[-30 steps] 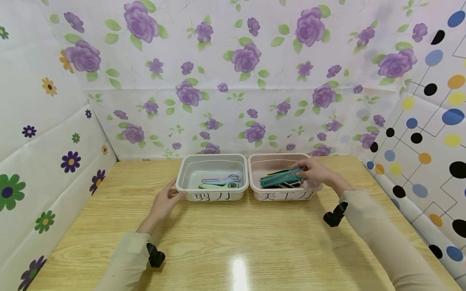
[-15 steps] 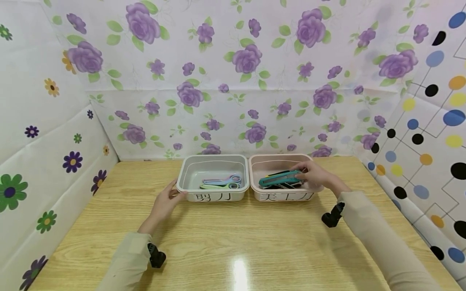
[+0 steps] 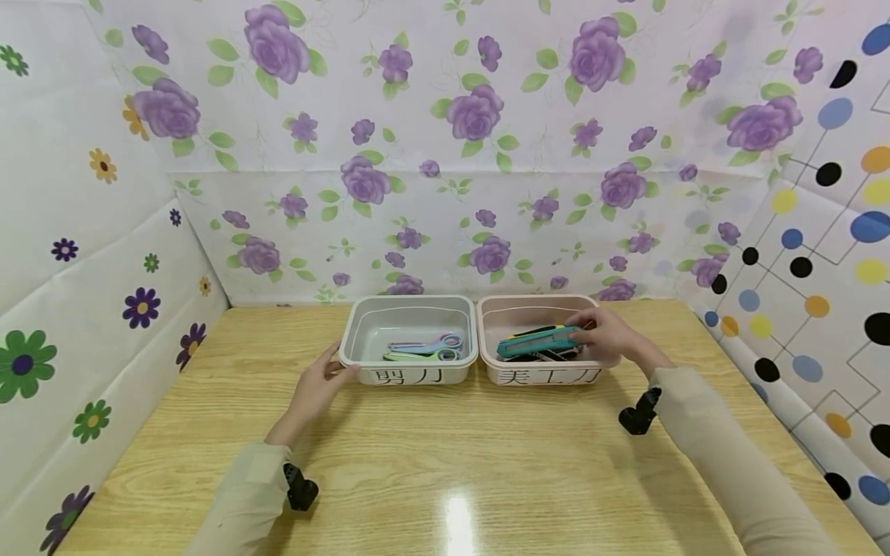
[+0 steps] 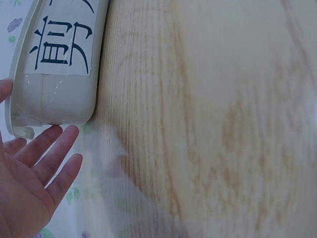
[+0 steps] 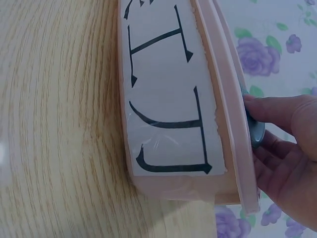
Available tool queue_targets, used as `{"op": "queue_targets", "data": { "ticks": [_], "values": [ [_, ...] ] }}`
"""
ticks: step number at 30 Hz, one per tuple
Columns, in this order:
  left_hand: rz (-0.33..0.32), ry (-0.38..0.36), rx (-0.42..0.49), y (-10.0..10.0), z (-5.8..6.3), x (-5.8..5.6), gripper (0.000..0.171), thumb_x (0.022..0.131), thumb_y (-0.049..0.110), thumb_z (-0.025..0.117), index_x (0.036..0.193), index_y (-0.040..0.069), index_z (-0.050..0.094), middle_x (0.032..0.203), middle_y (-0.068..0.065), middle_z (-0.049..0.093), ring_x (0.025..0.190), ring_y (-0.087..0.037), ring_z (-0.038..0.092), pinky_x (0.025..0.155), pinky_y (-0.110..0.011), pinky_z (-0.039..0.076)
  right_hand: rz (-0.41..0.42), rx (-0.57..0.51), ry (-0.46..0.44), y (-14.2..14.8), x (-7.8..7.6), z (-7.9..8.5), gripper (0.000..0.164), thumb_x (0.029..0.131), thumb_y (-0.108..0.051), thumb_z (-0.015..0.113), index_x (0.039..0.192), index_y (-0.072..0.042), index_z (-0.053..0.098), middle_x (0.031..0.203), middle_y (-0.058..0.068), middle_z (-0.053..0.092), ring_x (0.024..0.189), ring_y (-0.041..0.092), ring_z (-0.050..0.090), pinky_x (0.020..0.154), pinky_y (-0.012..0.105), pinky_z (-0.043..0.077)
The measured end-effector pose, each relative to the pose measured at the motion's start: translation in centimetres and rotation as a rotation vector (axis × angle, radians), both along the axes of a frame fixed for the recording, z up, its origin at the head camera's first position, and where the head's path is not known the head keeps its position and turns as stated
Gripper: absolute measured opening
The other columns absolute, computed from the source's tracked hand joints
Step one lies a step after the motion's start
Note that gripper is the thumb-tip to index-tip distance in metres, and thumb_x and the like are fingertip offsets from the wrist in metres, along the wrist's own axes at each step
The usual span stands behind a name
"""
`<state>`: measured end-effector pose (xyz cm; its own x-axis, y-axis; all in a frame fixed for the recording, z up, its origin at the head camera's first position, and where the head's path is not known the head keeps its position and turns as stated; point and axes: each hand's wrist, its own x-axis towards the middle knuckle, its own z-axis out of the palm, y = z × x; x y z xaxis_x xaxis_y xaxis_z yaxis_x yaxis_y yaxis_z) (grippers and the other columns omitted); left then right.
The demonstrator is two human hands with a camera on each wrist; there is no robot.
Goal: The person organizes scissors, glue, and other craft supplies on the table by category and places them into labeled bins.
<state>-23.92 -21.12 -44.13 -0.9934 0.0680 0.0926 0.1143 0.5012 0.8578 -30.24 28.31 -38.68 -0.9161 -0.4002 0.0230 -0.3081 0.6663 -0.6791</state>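
In the head view my right hand (image 3: 612, 336) pinches the end of a teal utility knife (image 3: 535, 342) between thumb and fingers, inside the pink bin (image 3: 531, 315). Its end also shows as a dark teal handle (image 5: 256, 130) in the right wrist view. Under it lie several other utility knives, black and yellow, partly covered. My left hand (image 3: 316, 386) rests at the left front corner of the grey-white bin (image 3: 396, 316), thumb at the rim, with nearly straight fingers (image 4: 49, 163) against the end wall. That bin holds purple-blue scissors (image 3: 431, 344) and green scissors (image 3: 420, 356).
Both bins stand side by side at the back of the wooden table (image 3: 417, 448), with paper labels in Chinese characters on their fronts. A floral curtain (image 3: 445, 208) rises behind, and patterned sheets hang at both sides. Each wrist wears a small black camera (image 3: 300, 488).
The utility knife has shifted and tilted very slightly in the right hand over the pile. My left hand keeps its place at the bin corner.
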Motion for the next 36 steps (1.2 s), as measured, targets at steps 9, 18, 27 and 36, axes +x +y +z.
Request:
{"op": "queue_targets", "data": {
  "ticks": [9, 18, 27, 36],
  "values": [
    [-0.003, 0.001, -0.017, 0.0, 0.2, 0.0, 0.071, 0.089, 0.040, 0.056, 0.145, 0.011, 0.024, 0.125, -0.023, 0.052, 0.111, -0.035, 0.053, 0.086, -0.045, 0.047, -0.046, 0.005, 0.076, 0.0, -0.2, 0.5, 0.025, 0.085, -0.004, 0.060, 0.106, 0.010, 0.061, 0.088, 0.015, 0.063, 0.077, 0.020, 0.057, 0.068, 0.028, 0.047],
    [0.002, -0.007, -0.042, -0.3, 0.2, -0.2, 0.073, 0.088, 0.044, 0.056, 0.145, 0.012, 0.024, 0.125, -0.022, 0.052, 0.111, -0.034, 0.053, 0.086, -0.045, 0.047, -0.043, -0.028, 0.064, 0.2, 0.2, 1.0, 0.028, 0.085, -0.004, 0.061, 0.109, 0.010, 0.060, 0.090, 0.017, 0.062, 0.077, 0.021, 0.058, 0.063, 0.031, 0.051],
    [0.012, -0.001, -0.177, -0.2, 1.1, 0.1, 0.072, 0.088, 0.048, 0.052, 0.144, 0.012, 0.026, 0.128, -0.019, 0.050, 0.105, -0.034, 0.056, 0.082, -0.046, 0.048, -0.020, -0.034, 0.095, 0.8, 0.5, 1.1, 0.026, 0.084, -0.002, 0.061, 0.108, 0.009, 0.061, 0.090, 0.017, 0.063, 0.077, 0.020, 0.059, 0.066, 0.030, 0.050],
    [-0.016, 0.192, -0.479, -0.5, 3.5, 0.4, 0.060, 0.091, 0.033, 0.053, 0.134, -0.005, 0.037, 0.135, -0.027, 0.038, 0.121, -0.046, 0.037, 0.095, -0.059, 0.033, 0.024, 0.142, 0.260, 1.3, 1.6, 1.5, 0.032, 0.087, -0.009, 0.060, 0.114, 0.009, 0.056, 0.101, 0.024, 0.059, 0.087, 0.033, 0.058, 0.075, 0.044, 0.048]
  ]
}}
